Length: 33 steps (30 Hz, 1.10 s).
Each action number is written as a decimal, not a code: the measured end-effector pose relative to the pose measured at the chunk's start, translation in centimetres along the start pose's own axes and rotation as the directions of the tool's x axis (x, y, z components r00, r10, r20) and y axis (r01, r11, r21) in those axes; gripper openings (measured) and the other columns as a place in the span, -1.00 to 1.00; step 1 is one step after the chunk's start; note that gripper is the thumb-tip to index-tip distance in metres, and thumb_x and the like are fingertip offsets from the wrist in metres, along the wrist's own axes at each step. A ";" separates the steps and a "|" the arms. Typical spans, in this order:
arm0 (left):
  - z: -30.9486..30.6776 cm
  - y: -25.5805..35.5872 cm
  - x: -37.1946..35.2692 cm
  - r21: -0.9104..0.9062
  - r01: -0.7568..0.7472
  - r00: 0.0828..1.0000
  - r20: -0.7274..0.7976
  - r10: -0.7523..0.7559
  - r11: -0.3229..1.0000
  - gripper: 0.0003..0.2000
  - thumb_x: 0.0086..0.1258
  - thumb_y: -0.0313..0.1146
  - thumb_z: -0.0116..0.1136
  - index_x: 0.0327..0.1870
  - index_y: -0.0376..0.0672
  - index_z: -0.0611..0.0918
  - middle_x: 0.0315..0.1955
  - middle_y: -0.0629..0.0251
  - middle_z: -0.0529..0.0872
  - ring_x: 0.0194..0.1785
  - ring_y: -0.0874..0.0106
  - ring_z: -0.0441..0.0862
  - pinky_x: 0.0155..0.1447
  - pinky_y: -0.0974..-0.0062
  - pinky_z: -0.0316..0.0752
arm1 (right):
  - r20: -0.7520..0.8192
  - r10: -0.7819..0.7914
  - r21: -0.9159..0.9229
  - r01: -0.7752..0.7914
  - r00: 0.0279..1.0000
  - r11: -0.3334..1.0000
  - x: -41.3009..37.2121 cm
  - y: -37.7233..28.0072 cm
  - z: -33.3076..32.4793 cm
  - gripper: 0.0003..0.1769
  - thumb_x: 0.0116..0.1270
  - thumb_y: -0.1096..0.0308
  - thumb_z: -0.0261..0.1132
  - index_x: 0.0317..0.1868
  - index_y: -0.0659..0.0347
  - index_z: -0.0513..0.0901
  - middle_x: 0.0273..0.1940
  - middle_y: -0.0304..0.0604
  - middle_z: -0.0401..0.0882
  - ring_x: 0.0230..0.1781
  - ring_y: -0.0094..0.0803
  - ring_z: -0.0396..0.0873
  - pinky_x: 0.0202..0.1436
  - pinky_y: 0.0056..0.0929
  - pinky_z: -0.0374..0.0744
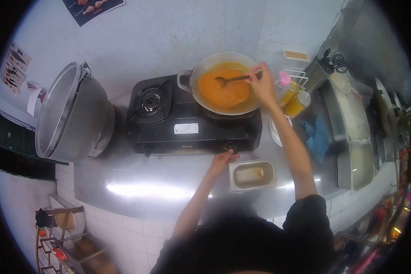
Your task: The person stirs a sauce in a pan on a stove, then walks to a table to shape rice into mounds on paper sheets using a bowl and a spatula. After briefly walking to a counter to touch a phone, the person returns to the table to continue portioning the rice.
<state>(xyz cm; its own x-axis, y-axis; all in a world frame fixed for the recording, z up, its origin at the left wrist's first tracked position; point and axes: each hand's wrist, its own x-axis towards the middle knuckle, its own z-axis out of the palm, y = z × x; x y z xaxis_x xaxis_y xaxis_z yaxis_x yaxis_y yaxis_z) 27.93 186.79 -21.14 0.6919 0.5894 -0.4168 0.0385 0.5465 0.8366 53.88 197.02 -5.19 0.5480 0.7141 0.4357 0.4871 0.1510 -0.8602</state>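
A wok [186, 86] with two handles sits on the right burner of the black two-burner gas stove [162, 132], with a smooth orange sauce [223, 93] in it. Over its right rim reaches my right hand [261, 86], closed around the handle of a dark spoon [235, 79]. The spoon's head dips into the sauce near the middle. At the stove's front edge, my left hand [222, 161] has its fingers closed on the right control knob [229, 147]. Just right of that hand, a small rectangular metal pan [253, 175] with some residue rests on the counter.
A large metal pot [77, 114] stands left of the stove. Right of the wok are two yellow jars [298, 104], a pink-lidded container [284, 78] and a blue cloth [316, 138]. Long metal containers [351, 109] line the right side, beside a holder with scissors [338, 64].
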 end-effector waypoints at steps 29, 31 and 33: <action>0.0 0.4 -0.1 0.183 -0.013 1.000 0.013 0.011 0.983 -0.52 0.48 0.03 -0.05 -0.04 -0.25 0.69 -0.11 0.38 0.72 -0.05 0.60 0.50 0.21 0.63 0.27 | 0.206 0.216 -0.188 -0.178 0.954 0.966 0.5 -4.4 -9.4 -0.76 0.22 0.67 0.17 -0.14 0.27 0.37 -0.32 -0.01 0.66 -0.33 -0.35 0.71 -0.33 -0.52 0.68; -0.2 0.3 0.1 0.178 -0.008 1.000 0.017 0.005 0.984 -0.53 0.49 0.02 -0.05 -0.04 -0.25 0.69 -0.10 0.37 0.72 -0.04 0.60 0.49 0.23 0.62 0.26 | 0.219 0.202 -0.155 -0.171 0.955 0.973 1.5 -3.4 -9.0 -0.78 0.22 0.66 0.18 -0.16 0.29 0.38 -0.37 -0.03 0.66 -0.35 -0.38 0.70 -0.34 -0.50 0.68; -0.1 0.3 0.0 0.186 -0.021 1.000 0.013 0.019 0.982 -0.53 0.49 0.02 -0.05 -0.04 -0.24 0.70 -0.10 0.36 0.72 -0.04 0.60 0.49 0.23 0.63 0.26 | 0.239 0.192 -0.087 -0.176 0.952 0.981 2.0 -2.1 -7.4 -0.79 0.23 0.65 0.18 -0.16 0.29 0.38 -0.39 -0.04 0.67 -0.34 -0.39 0.70 -0.35 -0.49 0.68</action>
<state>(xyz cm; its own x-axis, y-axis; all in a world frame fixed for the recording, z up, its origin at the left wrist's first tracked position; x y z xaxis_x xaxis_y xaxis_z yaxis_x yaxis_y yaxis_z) 27.83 186.97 -20.95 0.7022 0.5915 -0.3962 0.1574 0.4138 0.8967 58.99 193.09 -0.55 0.4526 0.8721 0.1861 0.4402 -0.0370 -0.8971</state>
